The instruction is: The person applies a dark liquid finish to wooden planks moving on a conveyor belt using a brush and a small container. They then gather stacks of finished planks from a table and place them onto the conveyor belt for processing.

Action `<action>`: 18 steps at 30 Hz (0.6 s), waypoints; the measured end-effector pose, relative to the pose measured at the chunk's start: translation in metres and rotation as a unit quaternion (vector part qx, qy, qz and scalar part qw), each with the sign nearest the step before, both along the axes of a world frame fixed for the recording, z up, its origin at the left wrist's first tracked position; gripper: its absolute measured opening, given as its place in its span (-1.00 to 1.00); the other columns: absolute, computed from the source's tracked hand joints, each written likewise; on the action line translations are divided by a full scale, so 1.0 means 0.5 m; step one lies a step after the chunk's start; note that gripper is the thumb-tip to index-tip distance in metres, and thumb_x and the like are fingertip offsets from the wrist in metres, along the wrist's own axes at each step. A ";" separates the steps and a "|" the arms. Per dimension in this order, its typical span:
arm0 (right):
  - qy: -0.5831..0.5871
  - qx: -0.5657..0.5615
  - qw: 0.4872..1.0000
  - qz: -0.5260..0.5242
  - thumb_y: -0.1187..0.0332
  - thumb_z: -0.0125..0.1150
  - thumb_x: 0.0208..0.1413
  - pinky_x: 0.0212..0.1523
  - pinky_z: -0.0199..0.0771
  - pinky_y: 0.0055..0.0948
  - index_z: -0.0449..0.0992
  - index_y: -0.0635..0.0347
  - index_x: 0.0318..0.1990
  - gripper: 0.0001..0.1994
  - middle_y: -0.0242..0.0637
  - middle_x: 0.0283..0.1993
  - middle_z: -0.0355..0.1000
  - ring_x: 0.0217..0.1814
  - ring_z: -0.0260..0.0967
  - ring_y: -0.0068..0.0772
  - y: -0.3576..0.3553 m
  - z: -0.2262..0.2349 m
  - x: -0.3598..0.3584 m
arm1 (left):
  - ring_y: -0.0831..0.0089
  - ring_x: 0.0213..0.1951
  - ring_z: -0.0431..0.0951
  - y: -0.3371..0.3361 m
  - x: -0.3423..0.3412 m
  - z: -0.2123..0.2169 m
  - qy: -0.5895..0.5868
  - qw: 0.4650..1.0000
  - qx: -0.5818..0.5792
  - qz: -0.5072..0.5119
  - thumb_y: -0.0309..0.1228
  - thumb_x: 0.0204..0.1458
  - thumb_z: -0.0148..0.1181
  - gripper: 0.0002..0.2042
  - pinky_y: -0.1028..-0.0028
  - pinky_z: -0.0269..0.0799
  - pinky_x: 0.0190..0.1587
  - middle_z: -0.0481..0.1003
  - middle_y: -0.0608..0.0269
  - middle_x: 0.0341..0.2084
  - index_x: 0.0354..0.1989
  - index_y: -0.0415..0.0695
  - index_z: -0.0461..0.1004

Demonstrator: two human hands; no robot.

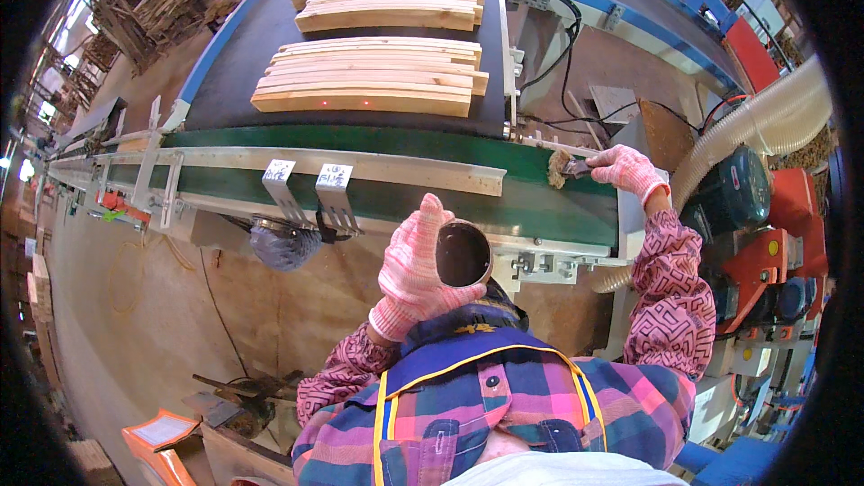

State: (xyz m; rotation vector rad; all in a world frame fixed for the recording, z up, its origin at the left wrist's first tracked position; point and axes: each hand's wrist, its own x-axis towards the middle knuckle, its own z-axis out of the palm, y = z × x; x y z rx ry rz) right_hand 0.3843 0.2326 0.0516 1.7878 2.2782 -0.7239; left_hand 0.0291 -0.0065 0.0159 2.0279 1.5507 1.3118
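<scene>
My left hand [411, 268], in a pink knitted glove, grips a small round can [463, 253] with dark liquid inside, held close to my chest. My right hand [627, 168], also gloved, holds a brush [563, 167] whose worn bristles touch the green belt [414, 202] at the right end of the machine. Two batches of pale wooden slats [371, 75] lie side by side on the black conveyor [243, 45] beyond the green belt. The nearest slat shows two small red light dots.
A ribbed translucent hose [765, 121] curves at the right above a red and blue motor unit [765, 243]. Black cables [569, 54] run beside the conveyor. Metal brackets [310, 193] hang off the rail. Stacked wood [144, 0] fills the far left; an orange object [162, 436] lies on the floor.
</scene>
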 end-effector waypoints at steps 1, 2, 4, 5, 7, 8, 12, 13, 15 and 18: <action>0.006 -0.002 1.000 -0.002 0.12 0.35 0.02 0.11 0.48 -0.26 0.65 -0.08 0.05 -0.59 -0.14 -0.05 0.61 0.03 0.55 -0.12 0.000 0.001 0.003 | 0.06 0.10 0.50 0.000 0.000 0.001 0.001 1.000 -0.002 0.001 -0.13 -0.51 0.67 0.34 0.18 0.38 0.21 0.52 0.01 0.03 0.51 -0.20 -0.10; 0.004 -0.009 1.000 -0.009 0.12 0.35 0.02 0.11 0.48 -0.26 0.65 -0.08 0.05 -0.59 -0.14 -0.05 0.61 0.03 0.55 -0.11 0.000 0.004 0.000 | 0.06 0.10 0.50 0.000 0.001 0.001 0.004 1.000 -0.005 0.001 -0.13 -0.51 0.67 0.34 0.18 0.38 0.21 0.52 0.01 0.03 0.51 -0.20 -0.11; -0.001 -0.022 0.999 -0.022 0.12 0.35 0.01 0.11 0.48 -0.26 0.65 -0.07 0.05 -0.59 -0.13 -0.04 0.61 0.03 0.54 -0.09 -0.002 0.015 -0.009 | 0.06 0.11 0.50 0.002 0.001 0.002 0.008 1.000 -0.005 0.002 -0.13 -0.51 0.67 0.34 0.18 0.38 0.21 0.52 0.01 0.04 0.51 -0.20 -0.11; -0.002 -0.013 1.000 -0.015 0.11 0.35 0.01 0.11 0.48 -0.26 0.65 -0.07 0.05 -0.59 -0.14 -0.04 0.61 0.02 0.55 -0.10 -0.003 0.014 -0.011 | 0.06 0.10 0.50 0.002 0.000 0.002 0.010 1.000 -0.003 0.002 -0.13 -0.51 0.67 0.34 0.18 0.38 0.21 0.52 0.01 0.04 0.51 -0.20 -0.11; -0.006 0.006 1.000 0.000 0.10 0.34 0.01 0.10 0.48 -0.26 0.65 -0.07 0.05 -0.58 -0.15 -0.04 0.61 0.02 0.55 -0.11 -0.004 0.011 -0.015 | 0.05 0.10 0.50 0.002 -0.001 0.001 0.010 1.000 -0.003 0.002 -0.13 -0.51 0.67 0.34 0.18 0.38 0.21 0.52 0.01 0.03 0.51 -0.21 -0.11; -0.010 0.006 1.000 0.002 0.09 0.33 0.01 0.10 0.48 -0.26 0.65 -0.08 0.05 -0.58 -0.15 -0.05 0.61 0.02 0.55 -0.11 -0.003 0.010 -0.017 | 0.05 0.10 0.50 0.002 -0.001 0.003 0.007 1.000 -0.004 0.001 -0.13 -0.51 0.68 0.34 0.18 0.38 0.21 0.52 0.01 0.03 0.51 -0.21 -0.11; -0.010 0.000 1.000 0.002 0.08 0.31 0.01 0.09 0.49 -0.26 0.66 -0.10 0.04 -0.59 -0.17 -0.06 0.61 0.01 0.55 -0.11 0.002 0.010 -0.021 | 0.04 0.10 0.49 0.003 -0.006 0.001 0.000 1.000 -0.001 0.000 -0.14 -0.52 0.68 0.34 0.17 0.37 0.22 0.52 0.00 0.03 0.51 -0.21 -0.10; -0.006 -0.003 1.000 0.000 0.08 0.30 0.01 0.08 0.49 -0.26 0.66 -0.11 0.04 -0.59 -0.17 -0.07 0.61 0.01 0.55 -0.11 0.004 0.010 -0.022 | 0.03 0.08 0.51 0.003 -0.008 0.003 0.014 1.000 0.002 0.002 -0.15 -0.53 0.69 0.36 0.15 0.39 0.19 0.52 -0.01 0.03 0.50 -0.23 -0.14; -0.007 0.018 0.999 0.029 0.08 0.29 0.00 0.07 0.49 -0.26 0.66 -0.12 0.03 -0.59 -0.16 -0.08 0.62 0.00 0.55 -0.10 0.006 -0.005 -0.010 | 0.01 0.04 0.54 0.004 -0.005 0.011 0.038 0.999 0.003 -0.001 -0.17 -0.54 0.70 0.40 0.13 0.44 0.14 0.52 -0.03 0.03 0.50 -0.28 -0.21; -0.012 0.018 0.999 0.043 0.07 0.33 -0.01 0.09 0.47 -0.28 0.65 -0.12 0.06 -0.57 -0.15 -0.03 0.60 0.03 0.55 -0.12 0.000 0.006 -0.011 | 0.03 0.02 0.55 0.005 -0.008 0.004 0.039 0.999 0.007 -0.002 -0.19 -0.55 0.71 0.41 0.14 0.46 0.13 0.52 -0.05 0.01 0.50 -0.28 -0.23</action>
